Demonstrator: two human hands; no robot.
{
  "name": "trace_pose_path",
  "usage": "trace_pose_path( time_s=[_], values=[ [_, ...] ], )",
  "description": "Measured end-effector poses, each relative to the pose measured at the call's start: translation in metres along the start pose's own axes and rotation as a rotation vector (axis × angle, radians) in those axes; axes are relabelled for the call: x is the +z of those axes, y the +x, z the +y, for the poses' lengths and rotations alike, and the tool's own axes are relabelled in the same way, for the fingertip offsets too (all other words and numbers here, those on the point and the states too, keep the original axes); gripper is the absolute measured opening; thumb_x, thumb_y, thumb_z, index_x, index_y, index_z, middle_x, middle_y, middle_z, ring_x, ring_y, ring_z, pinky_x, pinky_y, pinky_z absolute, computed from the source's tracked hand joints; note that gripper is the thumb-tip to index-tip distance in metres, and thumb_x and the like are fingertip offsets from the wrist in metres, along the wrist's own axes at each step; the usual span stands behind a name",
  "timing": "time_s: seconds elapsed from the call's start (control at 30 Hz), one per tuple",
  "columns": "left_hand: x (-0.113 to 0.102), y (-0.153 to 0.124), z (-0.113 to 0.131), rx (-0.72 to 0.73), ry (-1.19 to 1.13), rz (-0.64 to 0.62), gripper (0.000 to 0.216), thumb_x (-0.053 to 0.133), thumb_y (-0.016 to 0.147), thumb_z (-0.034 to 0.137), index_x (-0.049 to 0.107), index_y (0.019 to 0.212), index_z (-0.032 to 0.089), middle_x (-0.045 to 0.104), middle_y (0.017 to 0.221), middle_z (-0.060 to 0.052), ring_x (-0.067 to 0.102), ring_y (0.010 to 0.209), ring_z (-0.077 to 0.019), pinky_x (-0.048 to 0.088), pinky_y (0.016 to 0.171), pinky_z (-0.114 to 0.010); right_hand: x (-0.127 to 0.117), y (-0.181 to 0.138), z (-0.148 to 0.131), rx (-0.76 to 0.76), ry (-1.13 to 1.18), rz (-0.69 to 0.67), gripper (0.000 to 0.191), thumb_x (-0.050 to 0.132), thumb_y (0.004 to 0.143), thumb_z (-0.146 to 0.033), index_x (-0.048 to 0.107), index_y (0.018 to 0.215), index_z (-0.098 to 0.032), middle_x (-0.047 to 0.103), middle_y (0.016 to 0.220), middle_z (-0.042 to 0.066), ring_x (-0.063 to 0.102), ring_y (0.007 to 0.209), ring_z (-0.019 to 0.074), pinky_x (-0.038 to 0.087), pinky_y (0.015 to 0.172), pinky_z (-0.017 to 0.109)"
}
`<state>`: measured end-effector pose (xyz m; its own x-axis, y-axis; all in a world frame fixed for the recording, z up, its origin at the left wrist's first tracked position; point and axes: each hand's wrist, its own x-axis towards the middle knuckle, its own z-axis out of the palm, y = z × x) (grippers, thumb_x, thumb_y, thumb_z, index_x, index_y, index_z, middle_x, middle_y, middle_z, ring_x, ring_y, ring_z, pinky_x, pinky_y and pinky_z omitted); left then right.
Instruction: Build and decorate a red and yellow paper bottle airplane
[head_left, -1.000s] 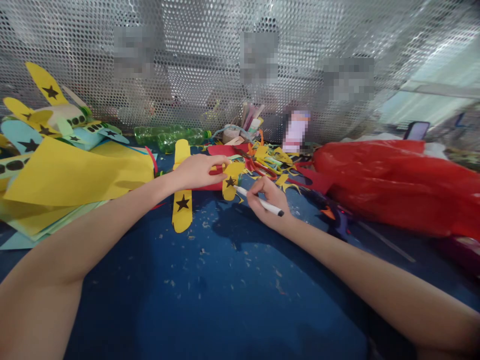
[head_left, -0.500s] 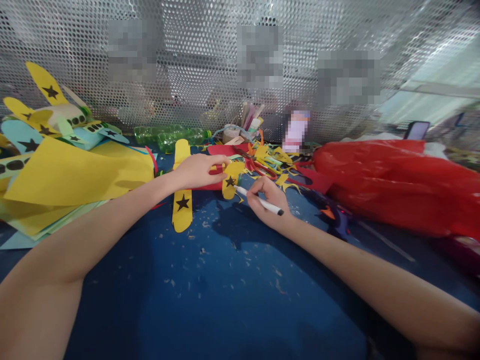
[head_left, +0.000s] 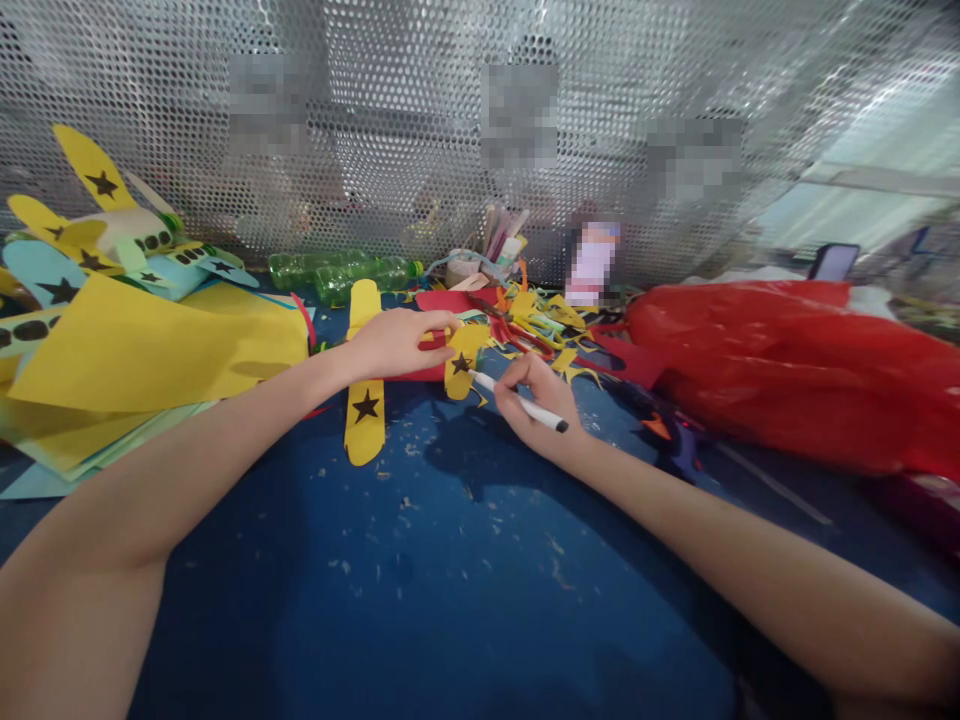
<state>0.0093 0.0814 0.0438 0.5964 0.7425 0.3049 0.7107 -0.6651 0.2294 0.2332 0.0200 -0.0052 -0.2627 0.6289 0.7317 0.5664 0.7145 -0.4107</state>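
Observation:
A paper model plane lies on the blue table: a long yellow wing [head_left: 365, 404] with a black star, a red body and a yellow tail piece [head_left: 460, 361] with a black star. My left hand [head_left: 396, 341] rests on the red body, fingers closed over it and holding it down. My right hand [head_left: 541, 398] grips a white marker [head_left: 525, 404] with a black cap end; its tip touches the lower edge of the yellow tail piece.
Sheets of yellow paper [head_left: 142, 350] and finished paper planes [head_left: 112, 235] are piled at the left. Green plastic bottles [head_left: 341, 272] and paper scraps [head_left: 536, 325] lie along the perforated metal screen [head_left: 420, 150]. A red plastic bag [head_left: 795, 365] fills the right side.

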Motion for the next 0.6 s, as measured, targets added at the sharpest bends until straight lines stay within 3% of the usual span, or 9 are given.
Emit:
trace_pose_path(
  time_s=[0.6],
  values=[
    [0.0002, 0.0001, -0.0007, 0.011, -0.005, 0.005, 0.044, 0.054, 0.087, 0.050, 0.060, 0.123, 0.027, 0.070, 0.117, -0.004, 0.065, 0.103, -0.0251, 0.049, 0.084, -0.034, -0.0005, 0.0001, 0.0000, 0.051, 0.000, -0.011, 0.015, 0.055, 0.077, -0.018, 0.042, 0.072, -0.025, 0.052, 0.065, -0.002, 0.051, 0.059, 0.0164, 0.042, 0.059, 0.033]
  ],
)
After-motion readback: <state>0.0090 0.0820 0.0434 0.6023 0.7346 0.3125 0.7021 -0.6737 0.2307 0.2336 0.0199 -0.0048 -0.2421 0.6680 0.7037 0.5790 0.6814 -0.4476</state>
